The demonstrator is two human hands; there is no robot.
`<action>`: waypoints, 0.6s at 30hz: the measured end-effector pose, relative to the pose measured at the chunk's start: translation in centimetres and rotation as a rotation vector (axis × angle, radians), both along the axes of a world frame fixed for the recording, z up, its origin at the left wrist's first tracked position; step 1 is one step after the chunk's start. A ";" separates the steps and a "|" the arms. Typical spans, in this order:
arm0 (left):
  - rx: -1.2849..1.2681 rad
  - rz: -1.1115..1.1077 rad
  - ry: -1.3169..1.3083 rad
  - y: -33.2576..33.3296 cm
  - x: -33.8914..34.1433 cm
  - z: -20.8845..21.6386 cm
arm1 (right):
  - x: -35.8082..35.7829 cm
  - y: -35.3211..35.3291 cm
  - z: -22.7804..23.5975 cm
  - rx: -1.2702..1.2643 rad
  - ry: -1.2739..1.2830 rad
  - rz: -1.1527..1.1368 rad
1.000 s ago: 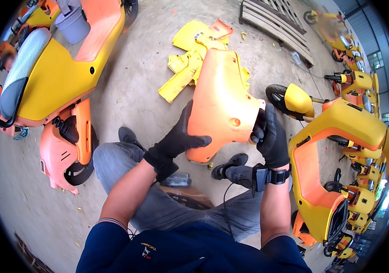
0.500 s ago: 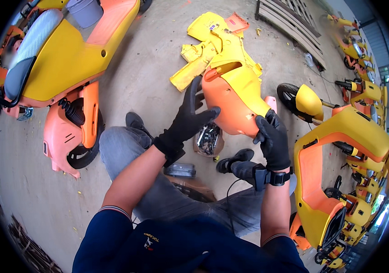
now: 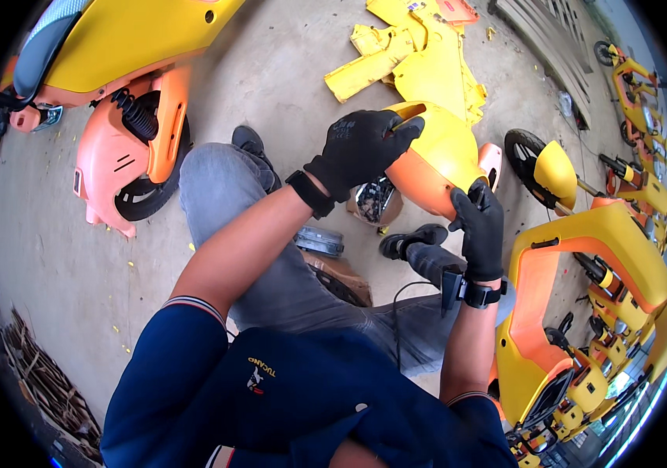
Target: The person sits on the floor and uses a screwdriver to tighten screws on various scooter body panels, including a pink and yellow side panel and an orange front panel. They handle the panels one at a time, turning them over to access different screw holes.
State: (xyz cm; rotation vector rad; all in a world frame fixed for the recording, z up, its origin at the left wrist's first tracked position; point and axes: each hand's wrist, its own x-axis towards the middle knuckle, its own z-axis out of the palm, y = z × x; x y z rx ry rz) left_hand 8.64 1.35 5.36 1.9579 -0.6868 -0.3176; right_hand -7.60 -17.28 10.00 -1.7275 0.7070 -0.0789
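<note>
Between my gloved hands is a curved plastic scooter body panel [image 3: 444, 148], yellow on its upper side and orange below. My left hand [image 3: 361, 150] wears a black glove and grips the panel's far left edge by its opening, thumb on top. At the near right edge, my right hand [image 3: 480, 230], gloved alike, pinches the panel's rim. Just below the panel, a bag of small dark parts [image 3: 375, 200] stands on the floor, partly covered by my left hand and the panel. Beyond lies a pile of yellow body panels [image 3: 427, 58].
A yellow and orange scooter [image 3: 115, 54] stands at the left, its wheel [image 3: 154, 187] toward me. Close on my right is another scooter body [image 3: 528, 312], with a wheel [image 3: 532, 160] beyond it. A grey metal case [image 3: 319, 241] sits between my legs. Wooden pallets [image 3: 544, 47] lie at the far right.
My left hand has shifted from the panel's side up over its far left edge and closed on it. The panel has turned to show more yellow. The view has tilted toward me.
</note>
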 end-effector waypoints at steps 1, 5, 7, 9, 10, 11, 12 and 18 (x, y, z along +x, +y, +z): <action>0.017 0.021 -0.022 0.1 -0.2 -0.1 | 0.2 0.1 -0.1 0.001 -0.006 0.002; -0.039 -0.115 0.374 0.6 0.8 0.0 | -0.1 -0.1 -1.0 -0.011 -0.020 0.021; -0.048 -0.128 0.661 0.8 1.0 0.1 | -0.2 -0.4 -1.3 -0.032 -0.016 0.042; -0.073 -0.143 0.835 0.9 1.1 -0.2 | -0.3 -0.6 -1.4 -0.065 -0.002 0.060; -0.094 -0.152 0.866 0.9 1.0 -0.5 | -0.2 -0.7 -1.4 -0.066 0.001 0.064; -0.116 -0.160 0.896 0.9 1.0 -0.7 | -0.2 -0.9 -1.3 -0.067 0.003 0.069; -0.127 -0.177 0.923 0.9 1.1 -0.8 | -0.2 -1.1 -1.2 -0.071 0.007 0.069; -0.224 -0.235 1.016 1.0 0.9 -1.5 | 0.1 -2.7 -0.3 -0.012 0.067 0.129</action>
